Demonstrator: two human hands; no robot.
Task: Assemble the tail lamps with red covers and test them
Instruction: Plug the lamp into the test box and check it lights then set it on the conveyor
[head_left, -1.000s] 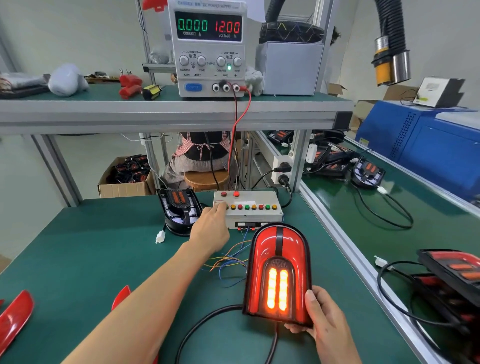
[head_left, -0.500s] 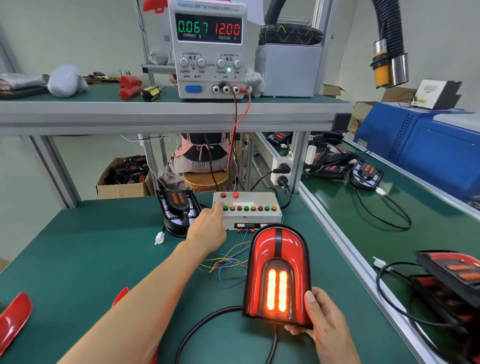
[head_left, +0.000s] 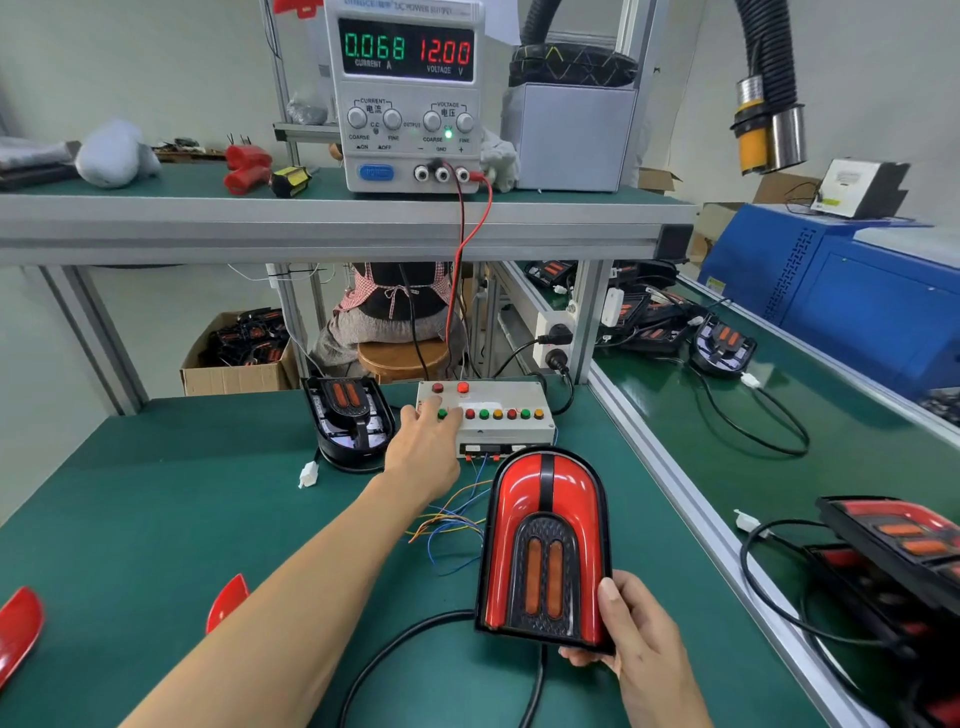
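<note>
My right hand (head_left: 631, 631) grips the lower right corner of a tail lamp with a red cover (head_left: 545, 540) and holds it upright above the green table (head_left: 130, 519). Its two inner orange bars are dark. A black cable (head_left: 405, 644) runs from its base. My left hand (head_left: 423, 447) reaches to the white test box (head_left: 498, 415), fingertips on the left end of its row of coloured buttons. An uncovered lamp base (head_left: 350, 421) lies left of the box. Two loose red covers (head_left: 228, 600) (head_left: 18, 626) lie at the near left.
The power supply (head_left: 408, 93) on the shelf reads 0.068 A and 12.00 V, with red and black leads down to the box. Thin coloured wires (head_left: 452, 525) trail from the box. More lamps (head_left: 893, 561) lie on the right bench. A seated person (head_left: 395, 312) is behind the table.
The lamp's inner bars were lit bright and are now dark. My left hand's fingers shifted slightly right along the button row. The current reading rose from 0.000 to 0.068.
</note>
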